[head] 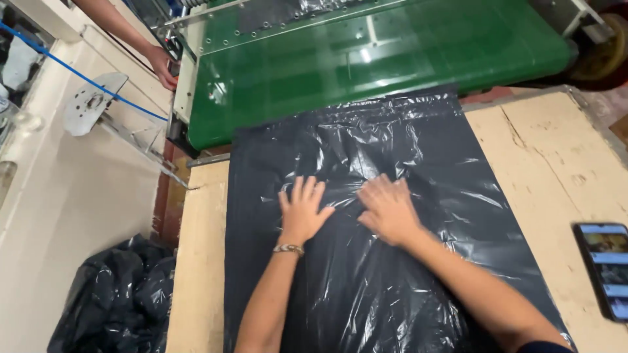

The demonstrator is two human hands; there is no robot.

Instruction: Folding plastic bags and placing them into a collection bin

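A stack of black plastic bags (366, 274) lies flat on a wooden table (543, 163), its far edge against a green conveyor belt (366, 59). My left hand (301, 209) presses palm down on the plastic near the middle, fingers spread, with a bracelet at the wrist. My right hand (387, 208) rests flat on the plastic just to the right of it, fingers pointing left. Neither hand holds anything.
A phone (606, 268) with a lit screen lies at the table's right edge. Another person's hand (162, 65) touches the machine at the upper left. A heap of black bags (118, 301) sits on the floor at the left. A blue cable (85, 78) crosses there.
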